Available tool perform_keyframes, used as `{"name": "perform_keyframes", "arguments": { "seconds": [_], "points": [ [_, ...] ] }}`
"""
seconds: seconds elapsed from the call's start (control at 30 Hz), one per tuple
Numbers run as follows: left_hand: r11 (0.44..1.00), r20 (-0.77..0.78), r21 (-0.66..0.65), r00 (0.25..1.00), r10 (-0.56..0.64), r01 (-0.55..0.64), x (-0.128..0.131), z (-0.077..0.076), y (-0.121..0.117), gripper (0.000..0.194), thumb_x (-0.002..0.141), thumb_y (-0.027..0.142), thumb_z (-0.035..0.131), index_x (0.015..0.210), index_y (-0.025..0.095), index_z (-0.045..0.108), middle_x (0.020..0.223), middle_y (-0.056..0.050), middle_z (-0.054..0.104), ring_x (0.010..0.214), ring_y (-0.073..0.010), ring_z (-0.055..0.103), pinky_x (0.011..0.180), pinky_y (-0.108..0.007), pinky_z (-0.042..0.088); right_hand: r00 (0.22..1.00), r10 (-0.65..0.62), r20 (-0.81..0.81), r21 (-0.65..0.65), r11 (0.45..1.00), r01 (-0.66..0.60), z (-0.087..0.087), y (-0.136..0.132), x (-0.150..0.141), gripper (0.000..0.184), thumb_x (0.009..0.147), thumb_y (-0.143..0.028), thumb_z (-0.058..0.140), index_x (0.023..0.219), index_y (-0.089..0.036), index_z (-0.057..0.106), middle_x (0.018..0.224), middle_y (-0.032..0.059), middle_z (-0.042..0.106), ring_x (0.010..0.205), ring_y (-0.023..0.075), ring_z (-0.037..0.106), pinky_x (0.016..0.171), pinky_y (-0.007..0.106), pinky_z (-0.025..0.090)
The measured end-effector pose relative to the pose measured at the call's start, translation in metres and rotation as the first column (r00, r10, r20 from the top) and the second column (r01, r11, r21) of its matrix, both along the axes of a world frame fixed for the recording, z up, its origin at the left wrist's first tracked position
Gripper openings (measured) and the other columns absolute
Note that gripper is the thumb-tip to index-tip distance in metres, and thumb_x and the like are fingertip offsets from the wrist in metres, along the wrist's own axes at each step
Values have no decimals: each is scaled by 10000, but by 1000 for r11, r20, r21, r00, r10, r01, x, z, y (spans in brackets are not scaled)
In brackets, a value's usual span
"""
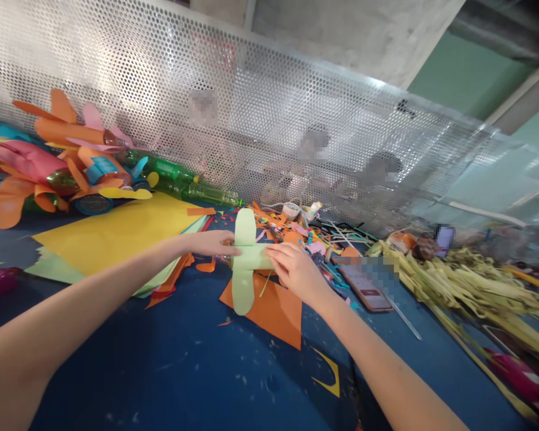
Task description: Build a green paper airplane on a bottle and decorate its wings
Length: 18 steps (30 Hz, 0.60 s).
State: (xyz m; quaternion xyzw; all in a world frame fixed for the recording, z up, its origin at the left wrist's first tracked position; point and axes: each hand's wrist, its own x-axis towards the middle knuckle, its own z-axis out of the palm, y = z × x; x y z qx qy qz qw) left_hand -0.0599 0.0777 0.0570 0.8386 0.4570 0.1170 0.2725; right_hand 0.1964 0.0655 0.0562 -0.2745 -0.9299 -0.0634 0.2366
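Note:
A pale green paper cross-shaped piece (244,263), with a long rounded strip across a rolled body, is held above the blue table (161,359). My left hand (215,243) grips its left side with closed fingers. From the right, my right hand (294,268) pinches the rolled part. Under the piece lies an orange paper sheet (273,311).
Yellow paper sheets (121,233) lie at left, with finished paper-covered bottle planes (72,161) and green plastic bottles (193,185) behind. Paper scraps (296,230), a phone (367,287) and dried palm strips (476,287) spread to the right. A perforated metal screen (269,120) stands behind; people sit beyond it.

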Motion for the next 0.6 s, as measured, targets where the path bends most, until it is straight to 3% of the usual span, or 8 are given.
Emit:
{"name": "perform_keyframes", "arguments": {
  "seconds": [0.2, 0.37, 0.6],
  "points": [
    [999, -39, 50, 999, 23, -21, -1, -2, 0, 537, 830, 560, 432, 1197, 185, 548, 1294, -83, 538, 1138, -240, 500, 924, -274, 359, 989, -144, 22, 60, 988, 143, -4, 9, 4, 234, 869, -119, 470, 983, -137, 673, 978, 93, 665, 951, 229, 552, 889, 385, 441],
    [998, 2, 69, 1000, -10, 10, 0, -3, 1, 462, 845, 489, 452, 1189, 201, 561, 1300, -62, 538, 1170, -231, 484, 952, -272, 342, 989, -146, -33, 72, 986, 148, -7, 10, 1, 235, 878, -266, 537, 1072, -196, 648, 1067, 83, 624, 1014, 238, 520, 884, 388, 432],
    [995, -6, 94, 999, 34, -34, 4, -3, -1, 530, 816, 543, 475, 1166, 155, 565, 1261, -102, 561, 1110, -241, 529, 914, -281, 377, 983, -180, -41, 67, 981, 183, -14, 10, -2, 229, 867, -287, 563, 1062, -208, 651, 1054, 75, 620, 1009, 235, 511, 884, 381, 417]
  ]
}}
